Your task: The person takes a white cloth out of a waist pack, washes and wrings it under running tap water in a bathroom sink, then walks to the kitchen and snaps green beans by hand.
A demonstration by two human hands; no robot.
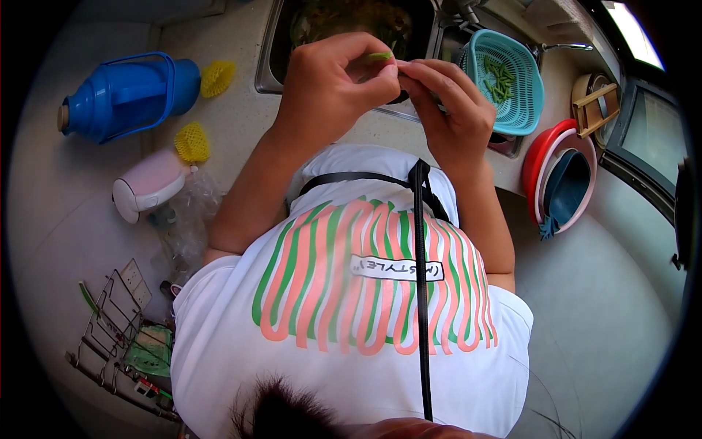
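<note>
Over the near edge of the sink (272, 79), both hands meet at the fingertips. My left hand (333, 77) is closed, with a short piece of green bean (380, 55) showing between thumb and fingers. My right hand (457, 102) is pinched against the left fingertips; what lies between its own fingers is hidden. To the right of it, a turquoise colander (523, 110) holds several cut green bean pieces (500, 79). Dark, blurred contents fill the sink basin behind the hands.
On the left lie a blue thermos flask (131, 99), two yellow scrubbers (217, 78) and a pink-and-white container (151, 181). Stacked basins (537, 168) stand right, beside an open window (651, 124). A wire rack (110, 329) is at lower left. A faucet (563, 47) is behind the colander.
</note>
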